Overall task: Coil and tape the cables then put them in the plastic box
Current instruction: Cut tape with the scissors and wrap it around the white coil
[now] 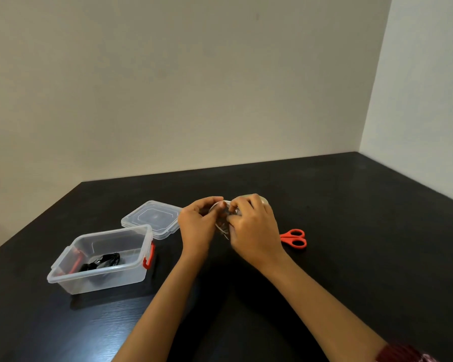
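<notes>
White cable (pixel 221 227), mostly hidden behind curled fingers (pixel 239 205)

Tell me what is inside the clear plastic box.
A black coiled cable lies in the plastic box. The frosted wall blurs it; any tape on it cannot be seen.

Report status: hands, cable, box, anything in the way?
Left hand and right hand both pinching a pale coiled cable. Plastic box open, black cable inside, lid off beside it. Red scissors right of the hands, not obstructing.
</notes>
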